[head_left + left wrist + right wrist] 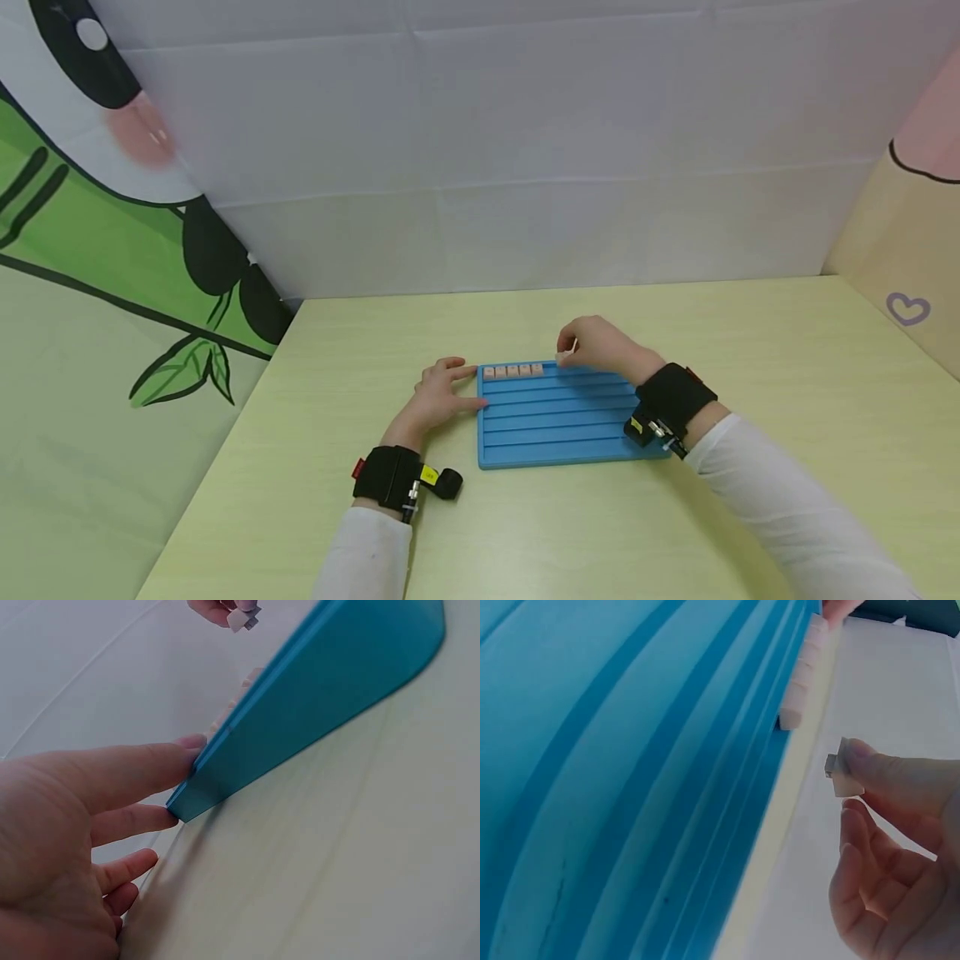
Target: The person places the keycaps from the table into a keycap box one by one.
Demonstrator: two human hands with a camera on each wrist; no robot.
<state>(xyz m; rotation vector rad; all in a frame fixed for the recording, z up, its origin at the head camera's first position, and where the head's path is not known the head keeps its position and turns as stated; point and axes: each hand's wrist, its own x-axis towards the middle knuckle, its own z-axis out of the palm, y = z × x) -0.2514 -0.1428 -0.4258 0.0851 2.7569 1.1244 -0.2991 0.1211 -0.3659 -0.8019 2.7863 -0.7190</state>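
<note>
A blue board (555,429) with raised parallel ridges lies flat on the table. Along its far left ridge stands a row of several small pale blocks (513,372), shaped like keycaps, with faint marks on them. My left hand (438,396) steadies the board's left side, its extended thumb and index finger touching the edge near the far corner. Over the far edge, to the right of the row, my right hand (603,346) pinches one pale block (847,777) between thumb and fingers. A grey nub sticks out of this block, which is held apart from the board in the right wrist view.
The light wooden table (360,333) stretches around the board on all sides. A pale cloth wall (525,167) rises behind it, with printed cartoon panels at left and right. Each wrist carries a black strap (388,479) with a small camera.
</note>
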